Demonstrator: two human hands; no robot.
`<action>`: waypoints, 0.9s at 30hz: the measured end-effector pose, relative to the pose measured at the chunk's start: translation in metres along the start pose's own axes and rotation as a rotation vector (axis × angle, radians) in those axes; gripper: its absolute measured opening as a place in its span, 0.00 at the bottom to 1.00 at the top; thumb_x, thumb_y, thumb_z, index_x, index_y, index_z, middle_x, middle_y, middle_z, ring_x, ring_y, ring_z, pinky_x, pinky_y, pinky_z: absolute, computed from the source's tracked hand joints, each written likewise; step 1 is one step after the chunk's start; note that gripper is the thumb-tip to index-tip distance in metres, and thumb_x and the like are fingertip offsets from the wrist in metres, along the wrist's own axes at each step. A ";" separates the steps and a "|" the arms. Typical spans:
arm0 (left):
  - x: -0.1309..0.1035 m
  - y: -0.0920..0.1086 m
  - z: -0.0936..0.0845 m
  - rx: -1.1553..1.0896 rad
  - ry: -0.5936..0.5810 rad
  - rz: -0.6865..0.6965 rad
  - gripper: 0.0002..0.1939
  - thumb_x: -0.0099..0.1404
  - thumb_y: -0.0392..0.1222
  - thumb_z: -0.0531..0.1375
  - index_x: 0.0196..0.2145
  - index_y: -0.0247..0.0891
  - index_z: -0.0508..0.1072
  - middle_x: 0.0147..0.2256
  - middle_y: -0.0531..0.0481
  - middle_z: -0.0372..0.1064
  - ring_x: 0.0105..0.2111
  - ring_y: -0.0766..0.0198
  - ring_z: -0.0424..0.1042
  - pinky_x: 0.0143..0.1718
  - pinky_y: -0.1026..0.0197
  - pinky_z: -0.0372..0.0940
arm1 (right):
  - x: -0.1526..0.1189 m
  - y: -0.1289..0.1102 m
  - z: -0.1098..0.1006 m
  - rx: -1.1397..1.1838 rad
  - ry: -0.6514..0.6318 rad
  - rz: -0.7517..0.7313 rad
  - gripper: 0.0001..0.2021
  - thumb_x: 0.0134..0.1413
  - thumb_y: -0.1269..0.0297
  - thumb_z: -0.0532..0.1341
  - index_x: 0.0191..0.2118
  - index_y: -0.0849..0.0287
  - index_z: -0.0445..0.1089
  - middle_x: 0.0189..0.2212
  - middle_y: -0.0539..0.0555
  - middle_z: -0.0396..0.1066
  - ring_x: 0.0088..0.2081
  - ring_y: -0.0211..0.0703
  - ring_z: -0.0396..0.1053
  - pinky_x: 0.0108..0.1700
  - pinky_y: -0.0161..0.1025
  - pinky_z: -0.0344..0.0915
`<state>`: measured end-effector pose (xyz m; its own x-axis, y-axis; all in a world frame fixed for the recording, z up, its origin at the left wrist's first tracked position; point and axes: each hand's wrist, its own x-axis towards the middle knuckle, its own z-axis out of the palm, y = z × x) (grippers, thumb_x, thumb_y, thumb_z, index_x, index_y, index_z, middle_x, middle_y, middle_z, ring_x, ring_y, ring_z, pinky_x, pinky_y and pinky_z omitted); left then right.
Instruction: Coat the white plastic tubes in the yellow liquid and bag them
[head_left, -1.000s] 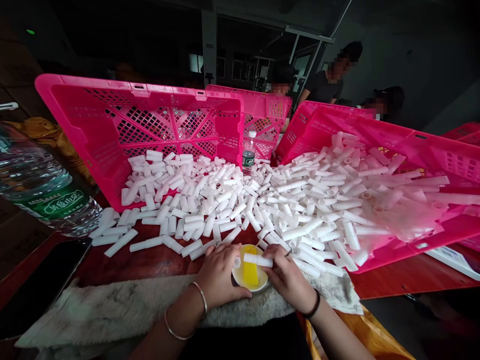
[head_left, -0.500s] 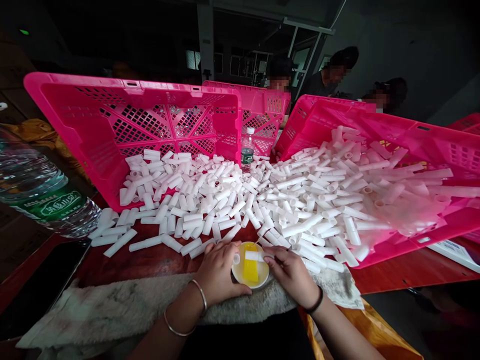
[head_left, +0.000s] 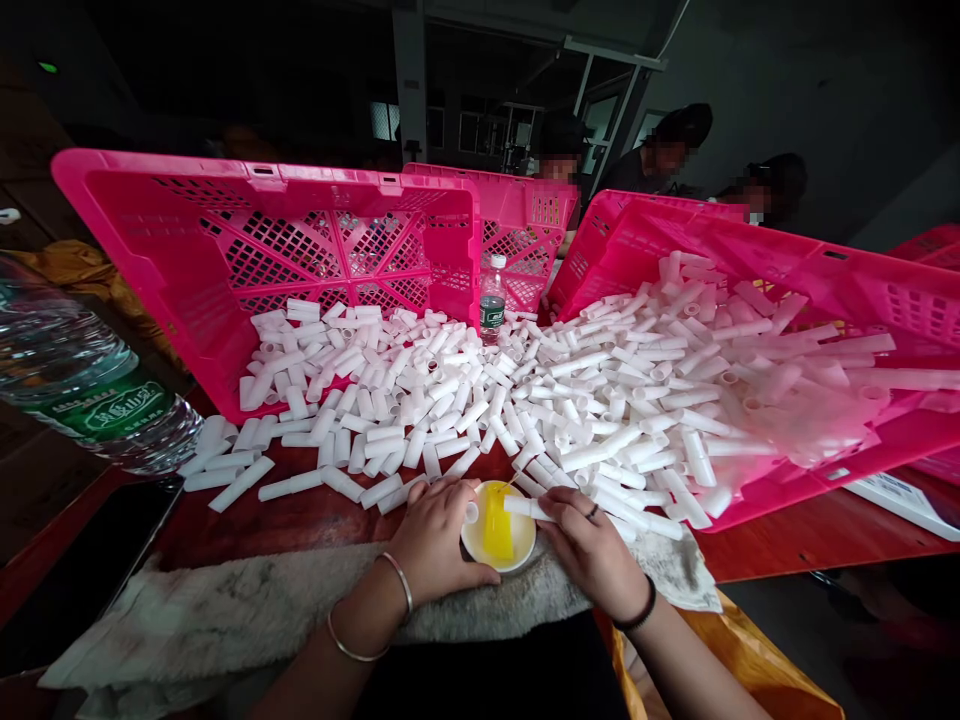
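Observation:
My left hand (head_left: 439, 535) is curled around the left side of a small white bowl (head_left: 530, 552), its thumb along the near rim. The round end of a white plastic tube (head_left: 471, 513) shows beneath its fingers. In the bowl lies a bright yellow piece (head_left: 497, 535), its material unclear. Above the bowl's right side, my right hand (head_left: 592, 545) pinches another white plastic tube (head_left: 523, 507), held roughly level with its free end over the yellow piece. A thin yellow strip reaches past the bowl's far rim.
Loose white tubes (head_left: 420, 390) spill from a left pink crate (head_left: 262, 180) and a right pink crate (head_left: 675, 215). A small bottle (head_left: 492, 305) stands between them. A large water bottle (head_left: 97, 390), a dark phone-like slab (head_left: 90, 560) and a towel (head_left: 300, 610) are close by. People (head_left: 667, 150) are beyond.
My right hand has drawn its tube slightly right over the bowl, uncovering more of the yellow piece. My left hand stays around the bowl. The view has shifted slightly.

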<state>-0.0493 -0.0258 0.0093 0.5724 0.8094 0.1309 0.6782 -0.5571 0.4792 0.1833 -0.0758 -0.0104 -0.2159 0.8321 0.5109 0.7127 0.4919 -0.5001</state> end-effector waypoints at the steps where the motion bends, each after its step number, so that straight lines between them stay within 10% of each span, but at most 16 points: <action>1: -0.001 0.001 -0.002 0.008 0.022 0.019 0.41 0.37 0.59 0.69 0.47 0.38 0.63 0.51 0.38 0.65 0.53 0.39 0.60 0.53 0.39 0.54 | -0.002 0.001 -0.003 -0.023 0.017 -0.036 0.10 0.58 0.70 0.55 0.44 0.57 0.69 0.40 0.59 0.70 0.44 0.47 0.69 0.44 0.44 0.70; 6: -0.009 0.013 -0.014 -0.059 0.095 0.078 0.10 0.65 0.39 0.49 0.44 0.36 0.62 0.44 0.41 0.67 0.45 0.55 0.68 0.45 0.52 0.65 | -0.006 -0.014 -0.012 0.166 0.140 0.125 0.10 0.57 0.68 0.57 0.46 0.56 0.65 0.39 0.58 0.70 0.42 0.46 0.70 0.42 0.43 0.70; 15: -0.026 0.053 -0.030 0.114 -0.001 0.199 0.07 0.65 0.40 0.52 0.40 0.40 0.67 0.34 0.46 0.71 0.35 0.55 0.70 0.37 0.53 0.67 | 0.002 -0.059 -0.045 0.144 -0.117 -0.017 0.10 0.59 0.67 0.55 0.45 0.55 0.68 0.36 0.57 0.73 0.39 0.45 0.71 0.40 0.40 0.69; 18: -0.044 0.076 -0.010 -0.164 -0.177 0.166 0.06 0.64 0.46 0.53 0.35 0.42 0.66 0.30 0.51 0.71 0.29 0.60 0.71 0.30 0.61 0.66 | -0.005 -0.074 -0.045 0.009 -0.121 -0.213 0.08 0.59 0.68 0.51 0.36 0.56 0.67 0.25 0.53 0.71 0.29 0.43 0.70 0.36 0.41 0.68; 21: -0.058 0.095 0.028 -0.252 -0.234 0.093 0.07 0.60 0.47 0.56 0.34 0.42 0.66 0.30 0.50 0.72 0.28 0.59 0.72 0.27 0.61 0.67 | -0.023 -0.089 -0.038 -0.058 -0.049 -0.043 0.13 0.60 0.68 0.48 0.24 0.54 0.61 0.17 0.50 0.65 0.21 0.40 0.66 0.25 0.37 0.64; 24: -0.064 0.098 0.049 -0.072 -0.159 0.112 0.15 0.57 0.50 0.60 0.38 0.40 0.68 0.33 0.45 0.73 0.31 0.52 0.73 0.32 0.54 0.69 | -0.054 -0.084 -0.049 -0.161 -0.069 0.179 0.16 0.62 0.64 0.48 0.23 0.53 0.61 0.16 0.50 0.66 0.17 0.40 0.65 0.18 0.35 0.60; 27: -0.058 0.072 0.023 -0.015 0.038 0.136 0.22 0.62 0.50 0.56 0.51 0.40 0.62 0.46 0.42 0.70 0.44 0.49 0.70 0.44 0.51 0.67 | -0.088 -0.054 -0.086 -0.342 -0.100 0.149 0.14 0.63 0.61 0.48 0.31 0.51 0.68 0.19 0.52 0.70 0.16 0.40 0.65 0.16 0.36 0.57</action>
<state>-0.0237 -0.1171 0.0163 0.6407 0.7332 0.2279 0.5882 -0.6595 0.4681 0.2216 -0.1975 0.0316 -0.1454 0.9172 0.3710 0.9189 0.2642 -0.2930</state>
